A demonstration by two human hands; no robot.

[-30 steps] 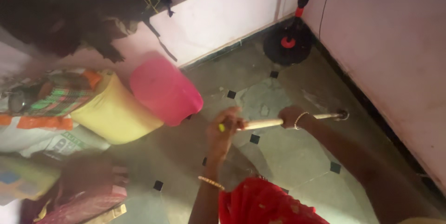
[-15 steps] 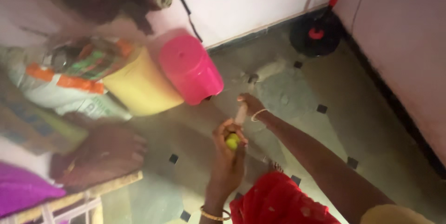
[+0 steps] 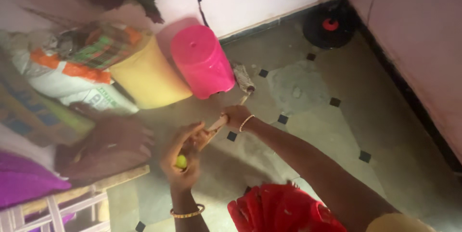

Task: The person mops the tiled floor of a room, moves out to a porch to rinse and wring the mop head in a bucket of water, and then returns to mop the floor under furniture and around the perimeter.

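here both hands are closed on a mop handle: left hand near its yellow-capped end, right hand farther down. the stick looks stiff and light, its rag head soft beside the pink stool.

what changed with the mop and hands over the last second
The mop stick swung from lying across the floor toward the right wall to pointing at the pink stool, its mop head now beside the stool. The left hand slid to the stick's yellow-capped end; the right hand stays further down. Both hands kept their grip. The stool, yellow bucket and fan base stayed put on the floor.
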